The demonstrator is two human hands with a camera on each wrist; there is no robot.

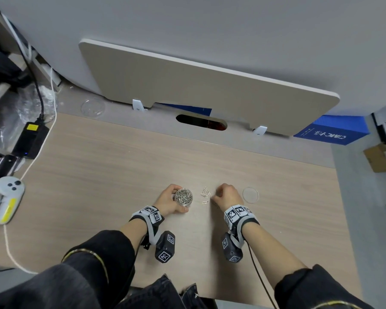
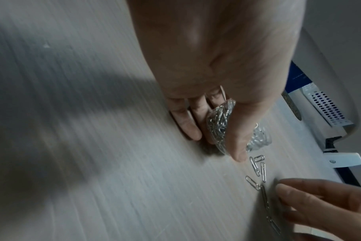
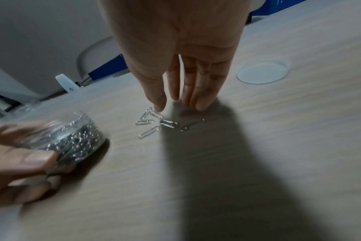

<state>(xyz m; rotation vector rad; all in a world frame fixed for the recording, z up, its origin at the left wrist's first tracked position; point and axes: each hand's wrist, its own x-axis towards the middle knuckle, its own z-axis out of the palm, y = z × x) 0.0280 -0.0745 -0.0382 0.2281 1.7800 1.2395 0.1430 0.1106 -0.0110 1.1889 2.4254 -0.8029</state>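
Note:
A clear round tub (image 1: 183, 197) (image 2: 218, 124) (image 3: 72, 140) packed with silver paper clips stands on the wooden desk (image 1: 98, 175). My left hand (image 1: 168, 200) (image 2: 216, 65) grips it, thumb on the near side and fingers round the far side. Just right of the tub, several loose paper clips (image 1: 206, 195) (image 2: 257, 169) (image 3: 155, 122) lie on the desk. My right hand (image 1: 227, 196) (image 3: 175, 48) hovers over them with straight fingers pointing down, its thumb tip beside one clip and holding nothing. The tub's clear lid (image 1: 250, 195) (image 3: 263, 71) lies flat to the right of that hand.
A beige divider panel (image 1: 198, 90) and a cable slot (image 1: 201, 122) bound the desk's far side. A black power adapter (image 1: 30, 139), its cords and a white device (image 1: 8, 197) sit at the left edge. A clear disc (image 1: 93, 107) lies far left; a blue box (image 1: 330, 132) far right.

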